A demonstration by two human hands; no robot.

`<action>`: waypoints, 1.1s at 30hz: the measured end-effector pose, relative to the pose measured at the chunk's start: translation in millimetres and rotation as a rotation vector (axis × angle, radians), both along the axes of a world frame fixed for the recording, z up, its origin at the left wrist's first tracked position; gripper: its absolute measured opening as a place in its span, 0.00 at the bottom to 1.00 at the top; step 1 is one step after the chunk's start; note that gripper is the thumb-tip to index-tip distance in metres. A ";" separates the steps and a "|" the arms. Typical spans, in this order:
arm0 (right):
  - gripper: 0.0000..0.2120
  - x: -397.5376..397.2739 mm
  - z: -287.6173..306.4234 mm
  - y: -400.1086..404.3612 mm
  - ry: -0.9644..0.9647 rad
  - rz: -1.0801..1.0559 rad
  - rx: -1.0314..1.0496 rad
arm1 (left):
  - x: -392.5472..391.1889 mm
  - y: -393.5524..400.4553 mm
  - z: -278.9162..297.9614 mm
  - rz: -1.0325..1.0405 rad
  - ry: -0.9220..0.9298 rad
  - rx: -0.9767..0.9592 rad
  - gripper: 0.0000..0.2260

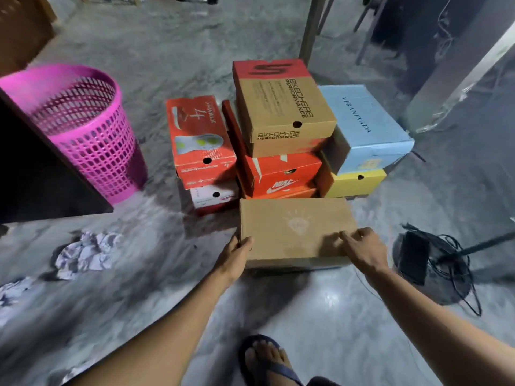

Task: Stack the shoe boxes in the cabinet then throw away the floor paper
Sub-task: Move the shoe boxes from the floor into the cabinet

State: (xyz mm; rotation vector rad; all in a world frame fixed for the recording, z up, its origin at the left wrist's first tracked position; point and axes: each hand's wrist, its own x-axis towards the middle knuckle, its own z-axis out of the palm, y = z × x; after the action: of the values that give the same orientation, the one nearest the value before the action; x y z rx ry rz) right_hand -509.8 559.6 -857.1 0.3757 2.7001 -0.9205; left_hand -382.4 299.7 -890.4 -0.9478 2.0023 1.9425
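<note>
A plain brown cardboard shoe box [292,229] lies on the floor in front of a pile of shoe boxes. My left hand [235,256] grips its near left corner, thumb on the lid. My right hand [362,246] holds its near right edge, fingers curled over the top. Behind it stand a brown Skechers box [281,107] on an orange Nike box [281,174], a red box [199,140] on a white one [214,196], and a light blue box [367,126] on a yellow one [354,182]. Crumpled white paper [83,253] lies on the floor at the left, with more paper [12,293] at the left edge.
A pink mesh waste basket [86,126] stands left of the pile. A dark cabinet panel [36,174] juts in at the left edge. A black device with tangled cables [418,257] lies at the right. My sandalled foot [267,358] is at the bottom.
</note>
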 end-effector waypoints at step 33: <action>0.28 254.8 81.0 -563.8 -0.048 1.386 -0.546 | 389.9 -299.5 104.8 1.953 0.247 -0.459 0.15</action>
State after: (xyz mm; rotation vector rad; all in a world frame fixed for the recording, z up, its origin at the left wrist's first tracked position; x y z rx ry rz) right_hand -255.0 -4.2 -776.1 -1.3404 1.7714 -0.9797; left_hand 7.5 0.2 -785.6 -3.8318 1.3285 1.8824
